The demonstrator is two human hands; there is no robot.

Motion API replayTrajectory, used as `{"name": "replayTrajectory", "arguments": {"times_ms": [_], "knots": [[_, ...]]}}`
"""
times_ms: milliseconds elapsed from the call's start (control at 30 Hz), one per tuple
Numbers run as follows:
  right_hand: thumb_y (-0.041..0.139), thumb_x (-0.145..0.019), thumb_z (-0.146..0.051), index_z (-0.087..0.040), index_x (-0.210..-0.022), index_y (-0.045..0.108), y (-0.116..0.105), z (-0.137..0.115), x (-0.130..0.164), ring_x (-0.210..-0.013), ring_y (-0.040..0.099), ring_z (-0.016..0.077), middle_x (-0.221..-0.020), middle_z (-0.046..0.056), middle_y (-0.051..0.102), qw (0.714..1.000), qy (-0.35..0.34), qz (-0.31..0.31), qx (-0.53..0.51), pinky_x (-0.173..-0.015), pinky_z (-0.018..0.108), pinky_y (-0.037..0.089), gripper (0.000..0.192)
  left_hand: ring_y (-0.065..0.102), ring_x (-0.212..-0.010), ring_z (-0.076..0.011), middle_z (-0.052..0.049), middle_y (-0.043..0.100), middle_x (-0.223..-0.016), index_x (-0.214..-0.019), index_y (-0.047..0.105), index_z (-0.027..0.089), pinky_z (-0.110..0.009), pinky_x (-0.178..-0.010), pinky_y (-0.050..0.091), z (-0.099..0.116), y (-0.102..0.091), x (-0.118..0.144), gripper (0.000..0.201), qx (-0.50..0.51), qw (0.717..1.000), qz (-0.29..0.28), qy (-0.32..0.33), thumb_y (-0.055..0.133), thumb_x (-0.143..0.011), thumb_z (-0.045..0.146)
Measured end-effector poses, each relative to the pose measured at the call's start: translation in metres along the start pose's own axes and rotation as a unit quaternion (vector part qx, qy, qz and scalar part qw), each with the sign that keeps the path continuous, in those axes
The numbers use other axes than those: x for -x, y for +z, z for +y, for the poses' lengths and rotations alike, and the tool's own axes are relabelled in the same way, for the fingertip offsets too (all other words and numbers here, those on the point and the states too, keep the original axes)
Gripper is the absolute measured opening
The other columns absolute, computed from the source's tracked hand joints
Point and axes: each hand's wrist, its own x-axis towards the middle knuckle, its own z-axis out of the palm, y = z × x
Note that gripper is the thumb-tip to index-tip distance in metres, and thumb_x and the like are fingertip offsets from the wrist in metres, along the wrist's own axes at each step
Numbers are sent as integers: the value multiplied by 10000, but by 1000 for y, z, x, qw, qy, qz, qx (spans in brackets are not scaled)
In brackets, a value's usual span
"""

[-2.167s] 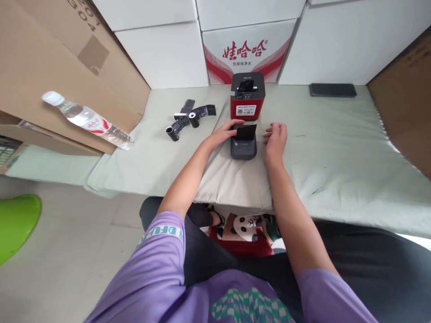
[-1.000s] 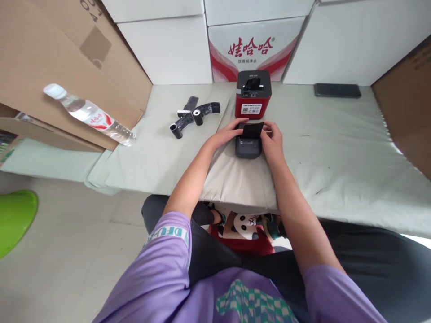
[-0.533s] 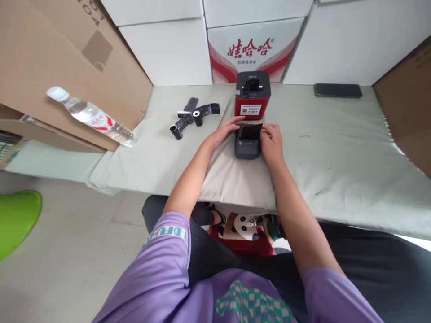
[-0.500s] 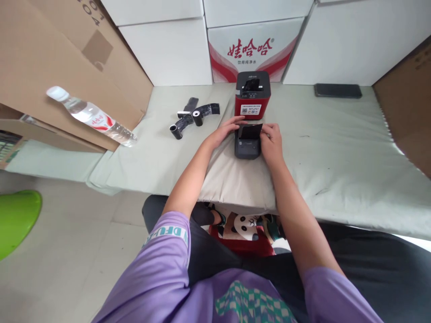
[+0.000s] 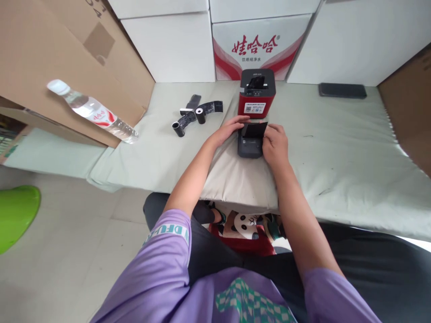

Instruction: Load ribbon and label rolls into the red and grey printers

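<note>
A small dark grey printer lies on a beige cushion, its black lid raised. My left hand rests against the printer's left side, fingers reaching the lid's far left corner. My right hand holds the printer's right side, fingers at the lid's right edge. Just behind stands a red and black printer with a white label on its front.
Black paper rolls and strips lie left of the red printer. A water bottle leans on a cardboard box. A dark phone lies at the back right. White cartons line the back. A green stool stands on the floor.
My right hand has moved in from beside the small printer to grip its right side and the lid edge. My left hand has stayed at the left side. The view has shifted slightly.
</note>
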Motion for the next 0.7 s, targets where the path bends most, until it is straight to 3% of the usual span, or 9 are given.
{"name": "replayTrajectory", "arguments": {"times_ms": [233, 433, 600, 700], "knots": [[537, -919, -223, -312, -1045, 839, 1, 10, -1, -1335, 600, 347, -1330, 13, 825, 1000, 13, -17, -1, -1260, 660, 422, 340, 580, -1520, -350, -146, 718, -1483, -1304, 744, 187, -536, -1339, 359, 10, 6, 3, 440, -30, 999, 7, -6, 714, -878, 293], [563, -887, -164, -291, -1062, 842, -2, 8, 0, -1244, 647, 359, -1317, 48, 829, 998, 18, -29, 47, -1238, 691, 423, 353, 536, -1540, -361, -105, 754, -1345, -1180, 760, 220, -570, -1346, 336, 13, 7, -1, 294, -25, 1000, -1, 16, 787, -898, 298], [473, -921, -202, -263, -1303, 791, -1, 11, 7, -1229, 688, 319, -1427, 55, 779, 998, -10, -40, 57, -1183, 616, 529, 500, 497, -1579, -394, -99, 714, -1449, -1305, 713, 250, -581, -1351, 317, 3, 12, 3, 509, -49, 998, 3, 49, 785, -896, 545], [478, -937, -261, -275, -1495, 653, -1, 22, 11, -1276, 698, 322, -1494, 101, 722, 999, 25, -13, 46, -1155, 586, 557, 585, 492, -1594, -354, -97, 700, -1491, -1338, 688, 263, -546, -1364, 304, 3, 16, 7, 537, -27, 998, 42, 38, 770, -900, 562]]}}
